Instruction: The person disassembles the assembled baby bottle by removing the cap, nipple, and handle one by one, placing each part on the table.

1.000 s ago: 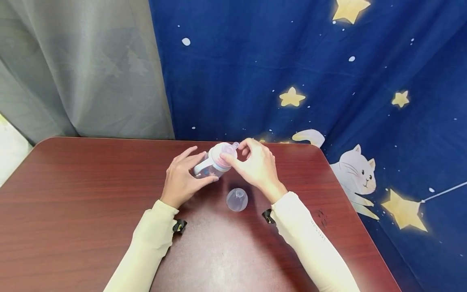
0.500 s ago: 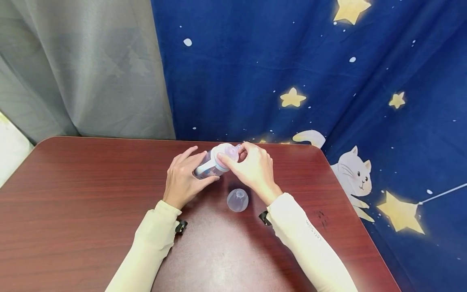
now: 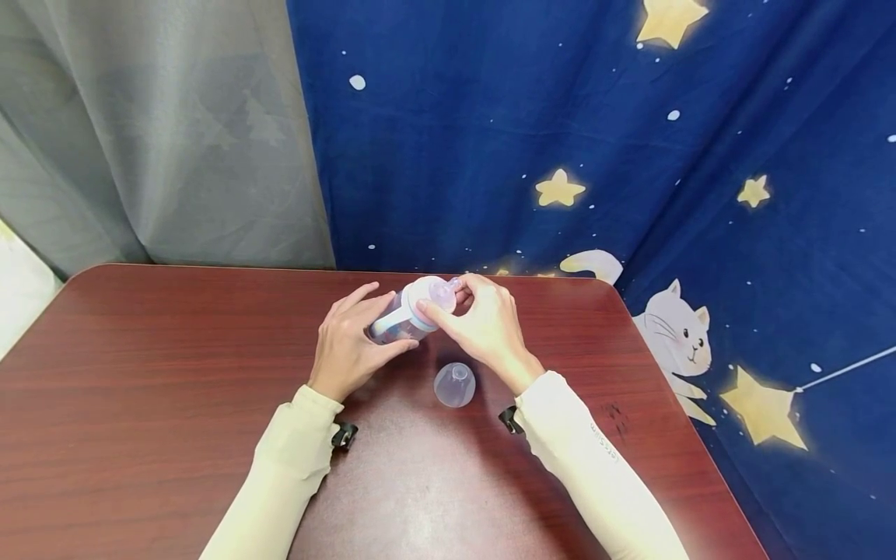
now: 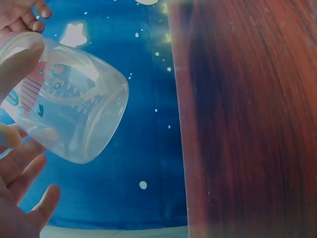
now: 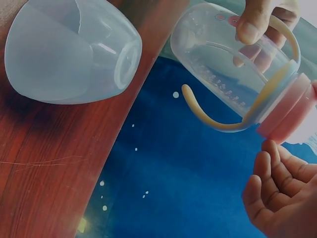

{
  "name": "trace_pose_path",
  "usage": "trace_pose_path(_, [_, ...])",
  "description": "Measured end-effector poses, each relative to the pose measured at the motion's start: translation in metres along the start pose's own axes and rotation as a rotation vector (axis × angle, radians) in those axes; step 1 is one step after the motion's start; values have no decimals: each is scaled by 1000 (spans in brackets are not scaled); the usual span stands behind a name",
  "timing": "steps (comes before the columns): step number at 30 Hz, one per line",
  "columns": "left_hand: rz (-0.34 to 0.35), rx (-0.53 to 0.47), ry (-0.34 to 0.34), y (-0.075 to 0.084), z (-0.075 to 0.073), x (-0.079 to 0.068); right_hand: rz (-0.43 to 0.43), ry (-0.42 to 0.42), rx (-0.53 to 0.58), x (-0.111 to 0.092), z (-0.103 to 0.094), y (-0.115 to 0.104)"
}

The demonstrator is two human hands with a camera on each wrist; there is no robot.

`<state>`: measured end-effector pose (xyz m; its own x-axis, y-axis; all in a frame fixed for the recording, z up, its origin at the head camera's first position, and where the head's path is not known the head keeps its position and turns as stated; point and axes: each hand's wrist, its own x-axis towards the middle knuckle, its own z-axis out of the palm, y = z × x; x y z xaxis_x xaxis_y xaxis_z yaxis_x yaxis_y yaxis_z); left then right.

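Observation:
A clear baby bottle (image 3: 396, 322) with pale handles tilts above the table, its top toward the right. My left hand (image 3: 350, 334) grips its body, thumb on the near side. In the left wrist view the rounded base of the bottle (image 4: 106, 114) shows, along with printed pictures. My right hand (image 3: 490, 323) holds the pink collar (image 5: 285, 109) between thumb and fingers, beside the clear teat (image 3: 454, 283). Part of the teat is hidden behind these fingers. A translucent domed cap (image 3: 454, 386) stands on the table below the bottle, touched by neither hand.
The reddish-brown wooden table (image 3: 175, 404) has its far edge just beyond the bottle. Behind it hang a grey curtain (image 3: 196, 140) and a blue curtain (image 3: 448, 140) with stars and a cat.
My right fingers have closed in around the collar and teat, with the hand shifting slightly left and down. The left hand keeps its grip on the bottle; the cap has not moved.

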<state>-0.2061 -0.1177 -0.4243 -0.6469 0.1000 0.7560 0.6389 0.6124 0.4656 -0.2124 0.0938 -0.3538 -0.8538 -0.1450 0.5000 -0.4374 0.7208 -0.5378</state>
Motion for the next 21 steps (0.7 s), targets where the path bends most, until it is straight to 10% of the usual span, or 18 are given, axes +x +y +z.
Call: trace_pose_path(21, [-94,-120,-89,-2,-3,1,-189,-98,57,2,-5,5])
